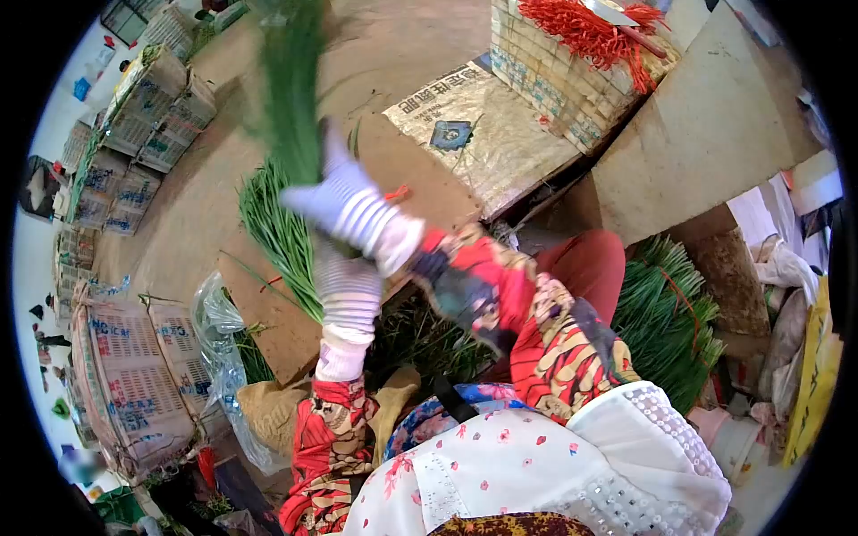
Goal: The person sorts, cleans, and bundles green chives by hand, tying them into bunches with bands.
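Note:
My right hand [344,192], in a striped lilac glove, is closed round a bunch of chives [290,89] that points away from me, its far end smeared by motion. Just below and partly behind it is my left hand [347,272], gloved alike; its fingers are hidden, so its grip cannot be made out. More chives [277,232] lie on a brown board [290,348] beside both hands. A red tie [398,192] shows on the board, right of my right hand.
A large bundle of chives [666,313] with a red band stands by my right knee. Red ties [590,36] and a knife [626,27] rest on a taped box [572,80]. Printed crates [134,375] stand at left, near clear plastic [228,348].

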The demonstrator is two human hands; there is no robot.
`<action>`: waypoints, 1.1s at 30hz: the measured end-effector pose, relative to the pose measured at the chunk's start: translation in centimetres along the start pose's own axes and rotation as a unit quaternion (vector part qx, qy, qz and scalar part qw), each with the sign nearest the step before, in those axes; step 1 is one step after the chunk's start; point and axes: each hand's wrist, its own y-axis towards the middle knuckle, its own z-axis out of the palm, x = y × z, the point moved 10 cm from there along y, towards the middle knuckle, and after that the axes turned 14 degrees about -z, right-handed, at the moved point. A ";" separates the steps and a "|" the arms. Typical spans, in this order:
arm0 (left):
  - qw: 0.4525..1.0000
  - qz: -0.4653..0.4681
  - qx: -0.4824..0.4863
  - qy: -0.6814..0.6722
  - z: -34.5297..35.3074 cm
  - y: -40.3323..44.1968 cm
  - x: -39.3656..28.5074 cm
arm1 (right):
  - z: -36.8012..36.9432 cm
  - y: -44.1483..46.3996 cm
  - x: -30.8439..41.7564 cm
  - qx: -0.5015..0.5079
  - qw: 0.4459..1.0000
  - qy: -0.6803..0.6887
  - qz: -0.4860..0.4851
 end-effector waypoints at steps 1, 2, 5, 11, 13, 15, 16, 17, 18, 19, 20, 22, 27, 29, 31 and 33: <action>0.923 0.074 -0.029 0.376 2.6 -0.2 -0.1 | -2.8 1.2 -0.9 -0.024 0.998 0.065 0.005; 0.711 0.183 -0.103 0.671 5.1 -0.8 -0.1 | -5.2 2.5 -4.4 -0.029 0.995 0.093 0.035; 0.644 0.237 -0.055 0.725 9.1 -3.9 -0.9 | -15.8 5.6 -10.5 -0.038 0.998 0.022 0.053; 0.766 0.249 -0.307 0.507 -10.6 -10.0 -14.9 | -31.5 4.7 -22.1 0.078 0.820 -0.531 0.197; 0.709 0.216 -0.404 0.535 -15.7 -13.7 -17.4 | -34.9 3.3 -27.7 0.060 0.808 -0.570 0.136; 0.626 0.264 -0.406 0.611 -18.4 -16.5 -18.6 | -34.3 0.7 -28.6 0.182 0.806 -0.538 0.170; 0.583 0.280 -0.407 0.646 -20.0 -16.9 -19.0 | -35.6 -0.6 -29.8 0.192 0.727 -0.629 0.198; 0.539 0.291 -0.401 0.681 -20.6 -17.1 -19.5 | -35.3 -1.2 -29.2 0.196 0.689 -0.653 0.247; 0.495 0.241 -0.431 0.715 -20.6 -17.1 -19.6 | -35.0 -1.0 -29.6 0.189 0.682 -0.663 0.244; 0.453 0.189 -0.456 0.743 -20.7 -16.8 -19.5 | -33.1 -0.7 -28.0 0.174 0.625 -0.713 0.266; 0.398 0.200 -0.455 0.771 -21.0 -16.8 -19.9 | -30.7 0.9 -26.4 0.167 0.631 -0.722 0.230; 0.346 0.151 -0.449 0.810 -20.1 -11.4 -19.9 | -29.7 3.0 -25.3 0.112 0.693 -0.702 0.122; 0.361 -0.008 -0.465 0.808 -22.2 -6.7 -20.1 | -13.3 1.7 -16.7 0.256 0.818 -0.492 -0.155; 0.342 0.076 -0.409 0.843 -22.7 -5.4 -19.8 | -8.9 0.1 -14.9 0.287 0.796 -0.500 -0.184; 0.390 0.083 -0.403 0.824 -23.8 -5.2 -19.8 | -5.1 -1.2 -14.0 0.318 0.771 -0.508 -0.213; 0.332 0.039 -0.341 0.878 -21.3 -4.4 -17.9 | -2.7 -2.7 -13.7 0.328 0.752 -0.504 -0.271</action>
